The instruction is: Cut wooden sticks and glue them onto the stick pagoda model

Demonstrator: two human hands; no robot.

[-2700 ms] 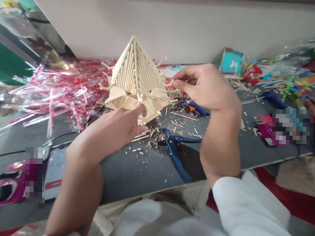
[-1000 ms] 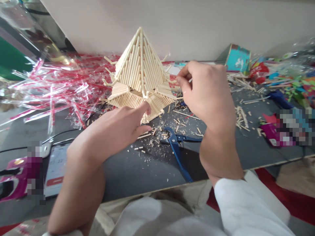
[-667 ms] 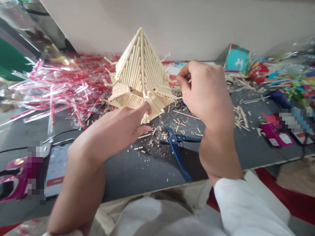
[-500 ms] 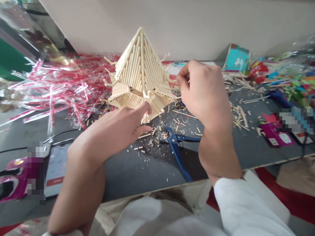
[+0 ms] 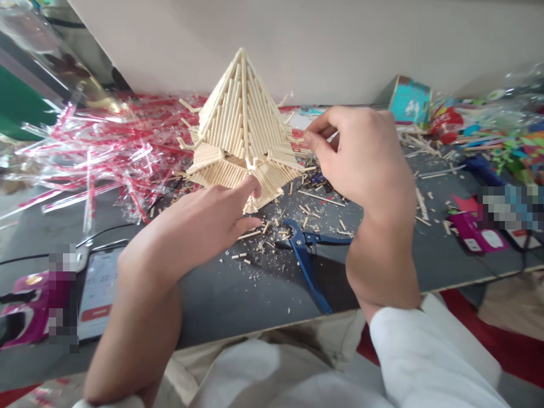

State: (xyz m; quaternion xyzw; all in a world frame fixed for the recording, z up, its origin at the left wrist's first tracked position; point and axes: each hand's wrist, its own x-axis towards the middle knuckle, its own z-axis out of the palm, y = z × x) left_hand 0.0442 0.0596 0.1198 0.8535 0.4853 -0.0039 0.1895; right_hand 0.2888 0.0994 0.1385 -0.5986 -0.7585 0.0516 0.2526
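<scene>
A pagoda-like model (image 5: 243, 113) built of pale thin wooden sticks stands at the middle of the table, with a pointed roof above a wider lower roof. My left hand (image 5: 204, 224) rests at its front lower edge. The index finger curls against the lower roof's front corner and the thumb stretches below; the other fingers are hidden behind the hand. To the model's right, my right hand (image 5: 357, 150) is raised, thumb and index fingertips pressed together. Whatever is in that pinch is too small to make out. Blue-handled cutters (image 5: 304, 255) lie in front of the model.
Red-and-clear plastic wrappers (image 5: 114, 144) pile up at the left. Stick offcuts (image 5: 310, 212) litter the dark table (image 5: 238, 300). A phone (image 5: 97, 289) lies front left. At the right are a purple packet (image 5: 478, 232), a turquoise box (image 5: 410, 101) and colourful scraps (image 5: 505, 144).
My right hand has shifted slightly right, its fingertips still pinched beside the model. My left hand and the model stay nearly in place.
</scene>
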